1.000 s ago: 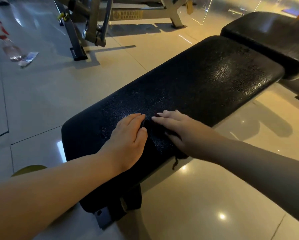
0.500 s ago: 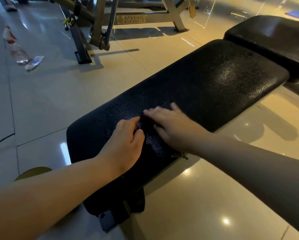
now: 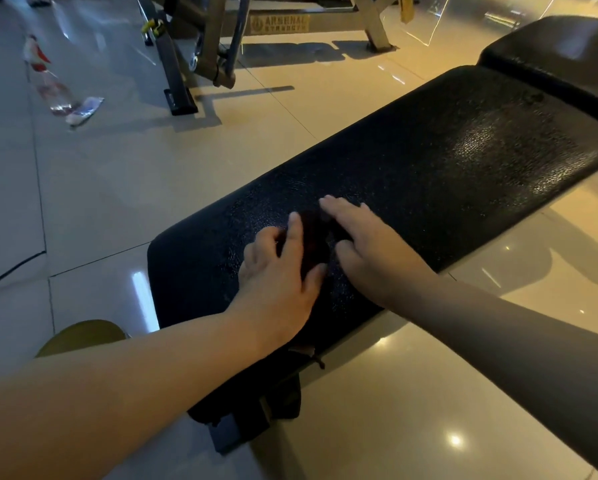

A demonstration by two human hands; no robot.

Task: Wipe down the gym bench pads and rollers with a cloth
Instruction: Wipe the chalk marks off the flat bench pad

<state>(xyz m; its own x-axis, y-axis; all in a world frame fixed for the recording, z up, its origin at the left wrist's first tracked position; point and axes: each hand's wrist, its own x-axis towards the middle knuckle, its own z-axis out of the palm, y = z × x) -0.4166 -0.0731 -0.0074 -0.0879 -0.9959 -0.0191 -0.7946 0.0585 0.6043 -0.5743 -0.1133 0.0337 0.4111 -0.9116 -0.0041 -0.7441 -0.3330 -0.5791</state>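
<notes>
A long black bench pad (image 3: 446, 161) runs from the lower centre of the frame up to the right edge, where a second black pad (image 3: 560, 60) butts against its far end. Both hands rest on the near part of the long pad. The dark cloth (image 3: 313, 244) is bunched between them in the middle of the frame, and it is hard to tell from the pad's surface.

The left hand (image 3: 280, 271) holds the bunch between forefinger and thumb, its other fingers curled on the pad. The right hand (image 3: 370, 251) lies flat just beside it, fingers straight and spread, its fingertips on the far edge of the cloth. The hands cover most of the cloth.

The bare left forearm crosses the pad's near corner and hides part of a yellow-green round object (image 3: 83, 336) at the lower left. The right arm wears a dark sleeve (image 3: 532, 358). A thin cord (image 3: 320, 362) hangs off the pad's near edge above the bench's dark bracket (image 3: 242, 431).

On the glossy tiled floor (image 3: 117, 188), in the upper left, lies a clear plastic bottle (image 3: 53, 88) with a red label. At top centre stands a metal machine frame (image 3: 221, 46) with a nameplate (image 3: 278, 24) reading ARSENAL STRENGTH.
</notes>
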